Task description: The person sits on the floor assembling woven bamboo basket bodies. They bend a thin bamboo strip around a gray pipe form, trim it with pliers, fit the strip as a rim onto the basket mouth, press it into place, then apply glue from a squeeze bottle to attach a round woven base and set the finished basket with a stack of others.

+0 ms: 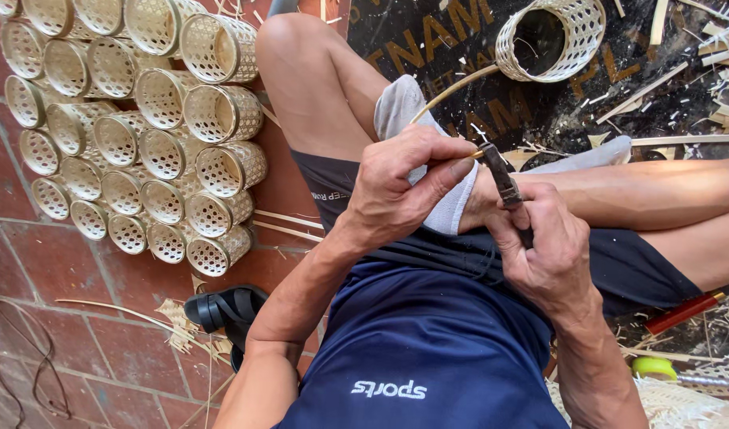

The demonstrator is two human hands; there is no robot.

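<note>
Over our lap, seated on brick floor (102, 334), we hold a thin bamboo strip (452, 89) in the left hand (404, 187). Left fingers curled nearly shut, thumb and forefinger pinching the strip's near end just at the knife. Right hand (547, 254) closed tight round the handle of a dark knife (504, 181), blade tip touching the strip end beside the left thumb.

Strip runs up and away from the pinch in a gentle curve, over a grey cloth (412, 127) on the knee, toward a woven basket (551, 38) lying on its side on a dark printed mat (460, 48). Whether the far end touches the basket, cannot tell.

Handling, our judgement: strip looks very light, springy, bends easily, could split or snap if kinked; edges likely sharp. Best grip is close to the cut point, pinched flat between thumb and forefinger, as now.

Around: stack of finished baskets (142, 127) at left, black sandal (225, 310) by the hip, bamboo scraps (714, 48) upper right, red-handled tool (682, 312) and green roll (653, 367) at right.
</note>
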